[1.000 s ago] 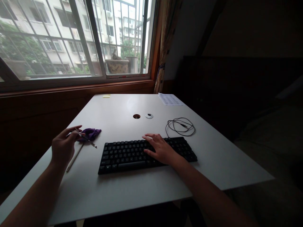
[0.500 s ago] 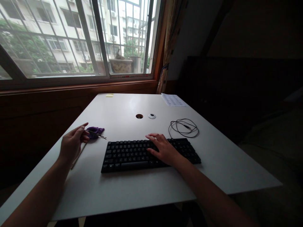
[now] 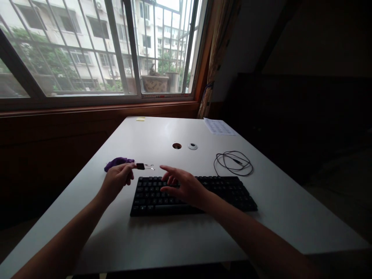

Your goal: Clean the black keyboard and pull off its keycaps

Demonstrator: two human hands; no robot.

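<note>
My left hand is closed, pinching what looks like a keycap puller with a dark flat body and two thin metal wire prongs pointing right. It is held in the air near the upper left corner of a black keyboard. Over the keyboard's middle, my right hand hovers with index finger and thumb apart and the other fingers curled, holding nothing. Its index fingertip is close to the prongs, with a small gap between them. The right hand and forearm hide some keys. Behind my left hand lies a crumpled purple cloth.
The keyboard's coiled black cable lies at its upper right. Farther back on the white table are a round hole, its white cover, a printed sheet and a yellow note. A barred window stands behind.
My left hand has moved right with the keycap puller, its prongs now showing apart. My right hand has shifted left over the keyboard. A thin pale stick below my left hand no longer shows.
</note>
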